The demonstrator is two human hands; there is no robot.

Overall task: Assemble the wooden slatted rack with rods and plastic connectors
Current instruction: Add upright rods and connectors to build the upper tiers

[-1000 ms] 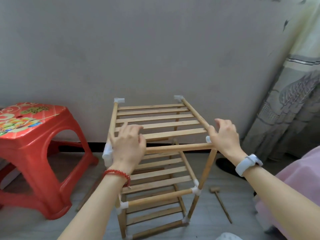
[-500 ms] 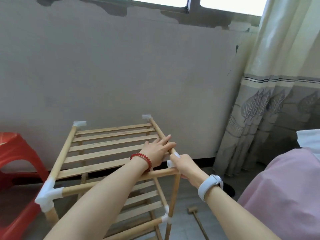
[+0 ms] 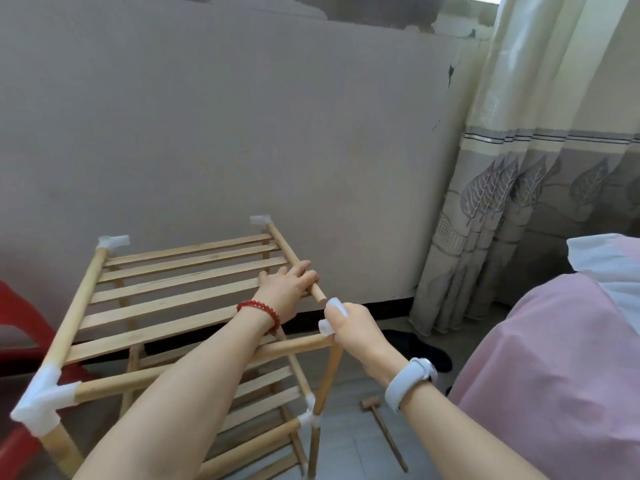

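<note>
A wooden slatted rack [image 3: 166, 299] stands on the floor against the wall, with white plastic connectors at its corners, such as the near-left one [image 3: 43, 400]. My left hand [image 3: 289, 289] grips the top shelf's right side rod [image 3: 294, 261] near its free front end. That end sits bare, just out of the near-right white connector [image 3: 332, 318]. My right hand [image 3: 356, 332] holds that connector on top of the front right upright rod [image 3: 327, 379], where the front crossbar [image 3: 294, 346] meets it.
A red plastic stool [image 3: 20, 327] stands at the left of the rack. A small wooden mallet [image 3: 382, 429] lies on the floor at the right. A pink-covered bed [image 3: 568, 368] and a curtain [image 3: 540, 202] fill the right side.
My left hand crossed from the rack's near-left corner to the right side rod. My right hand closed round the near-right connector. The rod's front end now shows bare, out of the connector.
</note>
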